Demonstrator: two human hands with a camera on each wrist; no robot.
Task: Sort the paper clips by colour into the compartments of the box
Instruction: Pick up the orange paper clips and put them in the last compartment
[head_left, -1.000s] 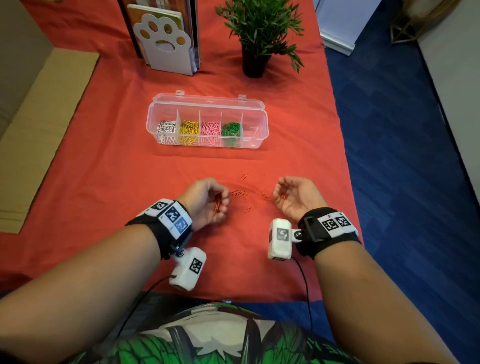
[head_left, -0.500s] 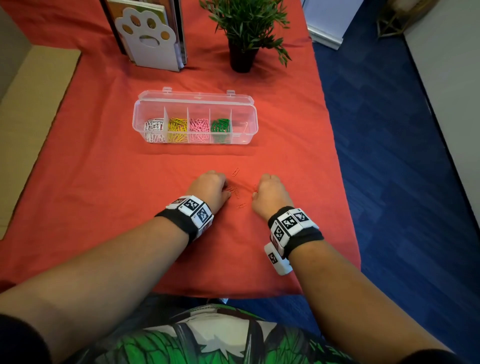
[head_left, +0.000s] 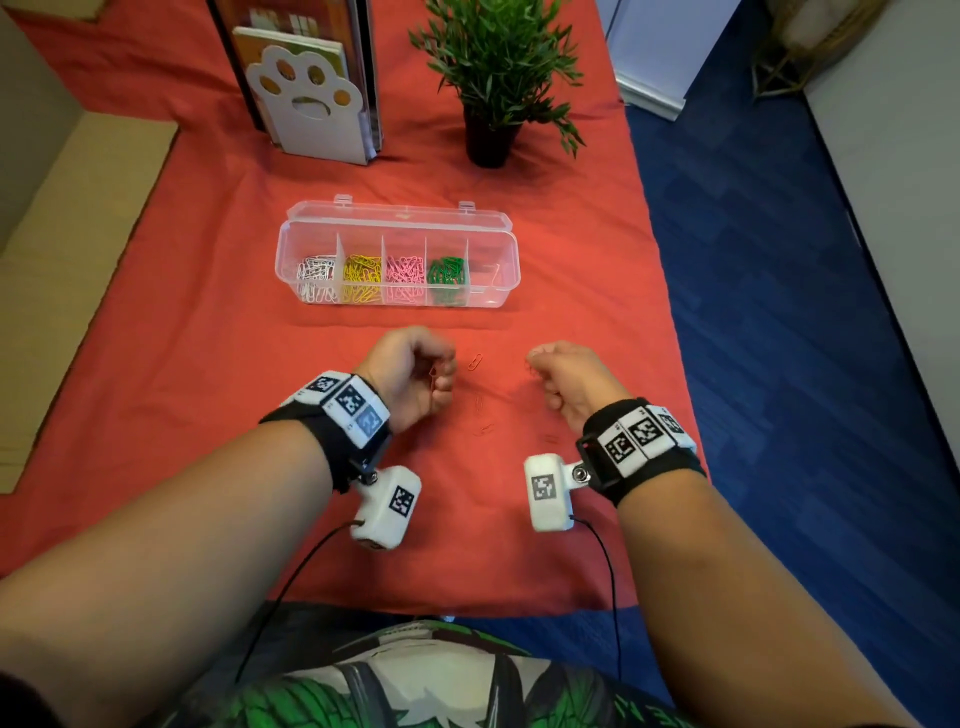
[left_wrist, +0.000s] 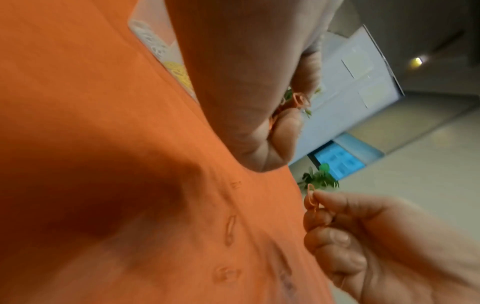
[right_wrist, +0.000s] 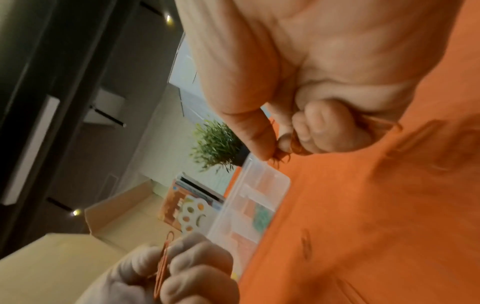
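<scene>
Mostly sorted: the box (head_left: 397, 228), mid-tabletop, holds white, yellow, pink and green clips. Its end compartment is nearly bare. Left hand (head_left: 413, 376) and right hand (head_left: 569, 382) each pinch orange clips (head_left: 474, 361); several lie between them.

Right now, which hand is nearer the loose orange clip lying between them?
Left. The left hand sits just beside the loose orange clip, its knuckles close to it; the right hand is farther off on the clip's other side.
</scene>
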